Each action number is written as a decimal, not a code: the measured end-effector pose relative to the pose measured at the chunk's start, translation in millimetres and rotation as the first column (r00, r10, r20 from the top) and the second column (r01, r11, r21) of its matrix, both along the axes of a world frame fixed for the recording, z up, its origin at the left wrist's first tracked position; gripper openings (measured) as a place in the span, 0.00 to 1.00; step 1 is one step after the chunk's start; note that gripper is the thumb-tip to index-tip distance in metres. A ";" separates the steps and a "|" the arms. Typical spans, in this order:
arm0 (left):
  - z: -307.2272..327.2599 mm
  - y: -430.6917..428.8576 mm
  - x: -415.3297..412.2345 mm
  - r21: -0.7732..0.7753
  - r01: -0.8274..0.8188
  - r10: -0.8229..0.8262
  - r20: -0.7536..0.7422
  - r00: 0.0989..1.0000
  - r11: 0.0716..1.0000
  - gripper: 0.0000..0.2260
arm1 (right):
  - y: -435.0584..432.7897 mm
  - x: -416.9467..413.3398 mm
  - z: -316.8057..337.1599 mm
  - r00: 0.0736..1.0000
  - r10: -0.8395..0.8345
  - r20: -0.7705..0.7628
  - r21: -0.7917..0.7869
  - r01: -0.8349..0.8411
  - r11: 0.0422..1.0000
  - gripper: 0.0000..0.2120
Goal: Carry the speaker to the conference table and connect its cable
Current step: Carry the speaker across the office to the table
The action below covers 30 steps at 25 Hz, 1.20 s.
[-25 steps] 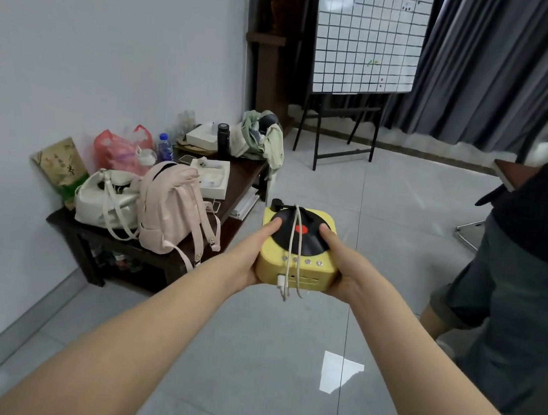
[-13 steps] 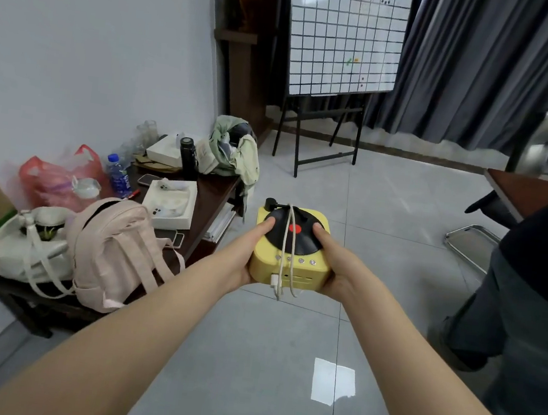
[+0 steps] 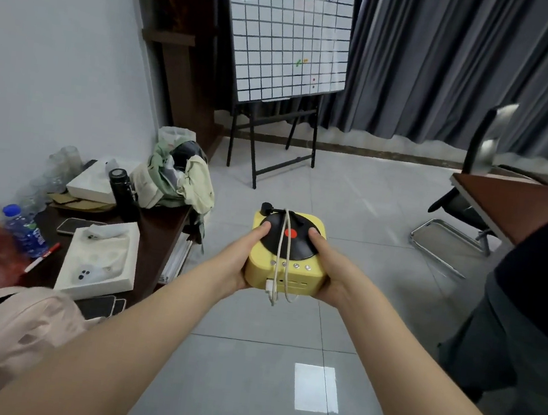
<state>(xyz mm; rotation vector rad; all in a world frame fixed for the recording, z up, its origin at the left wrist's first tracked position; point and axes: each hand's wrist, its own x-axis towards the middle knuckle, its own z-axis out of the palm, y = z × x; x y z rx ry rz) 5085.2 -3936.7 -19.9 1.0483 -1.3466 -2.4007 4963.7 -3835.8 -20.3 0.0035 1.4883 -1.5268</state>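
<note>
A yellow speaker [image 3: 291, 276] shaped like a small record player, with a black disc and red centre on top, is held out in front of me above the floor. My left hand [image 3: 240, 260] grips its left side and my right hand [image 3: 328, 271] grips its right side, thumbs on the disc. A white cable [image 3: 285, 243] is looped over the top and hangs below the front edge. A corner of the brown conference table [image 3: 504, 204] shows at the right.
A dark low side table [image 3: 154, 241] on the left carries bags, bottles, phones and boxes. A gridded whiteboard on an easel [image 3: 286, 36] stands ahead before grey curtains. A black chair [image 3: 474, 194] sits by the brown table. Another person [image 3: 527, 324] stands at the right edge.
I have moved forward with the speaker in both hands. The side table has slid down and left in view, and the brown table at the right has come closer.
</note>
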 end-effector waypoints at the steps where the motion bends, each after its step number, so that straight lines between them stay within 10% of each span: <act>1: 2.4 -22.5 -18.1 -0.011 0.035 -0.035 0.016 0.999 0.999 0.19 | -19.2 -14.0 2.4 1.000 -0.027 0.000 0.006 0.027 1.000 0.25; 30: 12.2 -263.8 -424.2 -0.039 0.346 -0.344 0.049 0.938 0.937 0.15 | -233.2 -385.3 2.5 0.933 -0.359 -0.009 0.016 0.359 0.933 0.30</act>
